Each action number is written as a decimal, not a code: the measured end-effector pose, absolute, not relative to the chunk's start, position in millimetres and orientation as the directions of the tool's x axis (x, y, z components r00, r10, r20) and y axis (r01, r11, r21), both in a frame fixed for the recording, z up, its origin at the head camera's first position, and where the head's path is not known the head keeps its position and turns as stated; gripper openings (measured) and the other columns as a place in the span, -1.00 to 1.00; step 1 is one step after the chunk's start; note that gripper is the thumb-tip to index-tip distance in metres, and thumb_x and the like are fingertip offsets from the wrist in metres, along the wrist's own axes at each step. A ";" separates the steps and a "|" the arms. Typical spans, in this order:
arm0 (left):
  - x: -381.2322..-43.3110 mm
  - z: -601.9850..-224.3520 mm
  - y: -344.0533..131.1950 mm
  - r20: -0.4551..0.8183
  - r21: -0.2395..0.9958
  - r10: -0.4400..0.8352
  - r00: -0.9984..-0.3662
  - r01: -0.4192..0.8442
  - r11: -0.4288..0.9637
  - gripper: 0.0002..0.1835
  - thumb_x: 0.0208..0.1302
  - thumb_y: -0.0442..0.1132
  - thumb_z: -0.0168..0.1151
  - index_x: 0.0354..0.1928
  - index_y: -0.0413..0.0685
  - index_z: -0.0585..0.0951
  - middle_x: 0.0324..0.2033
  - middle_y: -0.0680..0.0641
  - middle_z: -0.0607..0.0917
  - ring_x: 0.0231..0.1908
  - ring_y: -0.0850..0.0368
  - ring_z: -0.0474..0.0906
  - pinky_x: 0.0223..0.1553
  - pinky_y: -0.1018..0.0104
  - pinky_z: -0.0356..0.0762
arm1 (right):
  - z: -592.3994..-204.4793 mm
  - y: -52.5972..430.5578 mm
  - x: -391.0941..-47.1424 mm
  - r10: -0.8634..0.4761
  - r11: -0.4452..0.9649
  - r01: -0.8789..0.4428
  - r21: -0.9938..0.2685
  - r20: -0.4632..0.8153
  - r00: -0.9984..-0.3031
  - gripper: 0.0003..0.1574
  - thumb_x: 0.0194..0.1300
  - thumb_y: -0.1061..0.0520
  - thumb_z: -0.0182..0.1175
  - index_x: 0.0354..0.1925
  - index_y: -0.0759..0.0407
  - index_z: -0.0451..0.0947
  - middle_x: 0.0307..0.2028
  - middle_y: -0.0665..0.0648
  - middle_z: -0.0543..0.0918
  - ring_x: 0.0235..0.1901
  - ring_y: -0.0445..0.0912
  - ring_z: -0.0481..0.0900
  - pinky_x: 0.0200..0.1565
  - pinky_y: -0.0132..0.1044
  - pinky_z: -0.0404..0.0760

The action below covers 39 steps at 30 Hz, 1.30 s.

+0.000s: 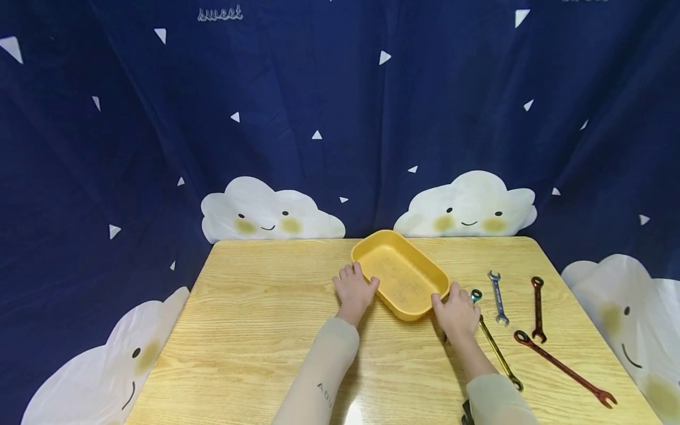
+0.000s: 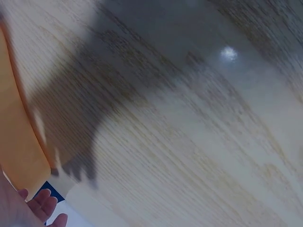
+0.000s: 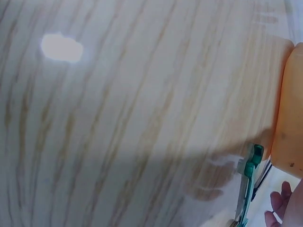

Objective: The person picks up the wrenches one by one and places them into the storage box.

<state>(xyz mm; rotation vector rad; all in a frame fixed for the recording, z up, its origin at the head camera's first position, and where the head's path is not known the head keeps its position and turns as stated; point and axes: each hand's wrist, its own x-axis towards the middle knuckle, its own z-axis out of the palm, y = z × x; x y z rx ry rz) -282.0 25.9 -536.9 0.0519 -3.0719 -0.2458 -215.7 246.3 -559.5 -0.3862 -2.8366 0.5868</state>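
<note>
A yellow plastic bin [image 1: 402,277], shallow with rounded corners, sits slantwise at the back middle of the table, dark specks on its floor. My left hand [image 1: 355,292] holds its near left rim, thumb over the edge and fingers outside. At the right corner, my right hand [image 1: 458,313] grips the rim with thumb and forefinger. In the left wrist view the left fingertips [image 2: 43,203] show beside the bin wall [image 2: 21,137]. A green wrench [image 3: 247,182] lies close to the right hand, partly hidden by it in the head view.
Right of my right hand lie a gold wrench [image 1: 499,352], a blue wrench [image 1: 497,297], a short red wrench [image 1: 538,310] and a long red wrench [image 1: 565,369]. A dark object [image 1: 467,412] shows beside the right sleeve. A blue curtain [image 1: 297,88] hangs behind the wooden table [image 1: 255,307].
</note>
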 end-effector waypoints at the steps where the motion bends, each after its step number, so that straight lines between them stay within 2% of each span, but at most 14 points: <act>1: -281.4 -536.8 25.3 0.059 0.160 -0.043 -0.997 -0.033 0.987 -0.35 0.11 0.27 -0.16 0.07 -0.07 0.31 -0.08 -0.10 0.43 -0.10 -0.03 0.32 -0.11 0.01 0.25 | -559.5 246.5 -215.9 0.292 0.887 0.204 -0.414 0.162 -0.943 -0.46 0.24 -0.22 -0.12 -0.17 0.23 0.24 -0.37 0.24 0.43 -0.42 0.10 0.38 -0.37 -0.03 0.26; 13: -269.1 -536.9 18.7 0.069 0.177 -0.062 -0.996 -0.049 0.983 -0.36 0.07 0.28 -0.14 0.00 -0.09 0.31 -0.16 -0.11 0.41 -0.15 -0.05 0.32 -0.13 0.01 0.26 | -559.3 249.5 -219.8 0.243 0.899 0.163 -0.407 0.153 -0.958 -0.53 0.24 -0.20 -0.10 -0.23 0.19 0.23 -0.43 0.18 0.40 -0.41 0.08 0.37 -0.36 0.01 0.26; 19: -263.9 -538.2 17.3 0.087 0.176 -0.063 -0.994 -0.047 0.983 -0.37 0.07 0.28 -0.11 -0.02 -0.09 0.31 -0.18 -0.13 0.42 -0.17 -0.08 0.32 -0.10 -0.04 0.24 | -559.3 249.9 -221.1 0.217 0.912 0.145 -0.382 0.153 -0.964 -0.54 0.24 -0.20 -0.07 -0.23 0.17 0.23 -0.44 0.17 0.40 -0.42 0.07 0.36 -0.40 -0.04 0.26; 26: -259.2 -539.4 14.2 0.106 0.162 -0.078 -0.991 -0.060 0.985 -0.38 0.05 0.28 -0.12 -0.07 -0.09 0.32 -0.22 -0.13 0.42 -0.21 -0.07 0.32 -0.18 -0.02 0.26 | -556.0 248.4 -222.4 0.197 0.914 0.119 -0.388 0.167 -0.966 -0.58 0.22 -0.18 -0.04 -0.27 0.15 0.25 -0.47 0.14 0.41 -0.45 0.05 0.38 -0.41 -0.08 0.24; 32: -251.8 -540.5 12.1 0.085 0.212 -0.102 -0.991 -0.082 0.974 -0.38 0.06 0.28 -0.11 -0.05 -0.09 0.31 -0.20 -0.14 0.42 -0.19 -0.09 0.32 -0.20 -0.09 0.27 | -555.8 249.6 -222.1 0.181 0.919 0.113 -0.378 0.151 -0.972 -0.56 0.23 -0.19 -0.05 -0.22 0.16 0.25 -0.43 0.17 0.40 -0.43 0.07 0.36 -0.39 -0.07 0.24; 39: -243.7 -541.2 9.5 0.095 0.211 -0.113 -0.989 -0.091 0.973 -0.39 0.06 0.29 -0.09 -0.09 -0.10 0.31 -0.27 -0.13 0.41 -0.21 -0.06 0.33 -0.28 -0.05 0.28 | -556.7 251.2 -224.6 0.157 0.923 0.093 -0.373 0.144 -0.977 -0.52 0.23 -0.19 -0.06 -0.16 0.18 0.25 -0.38 0.20 0.41 -0.38 0.09 0.38 -0.37 -0.06 0.25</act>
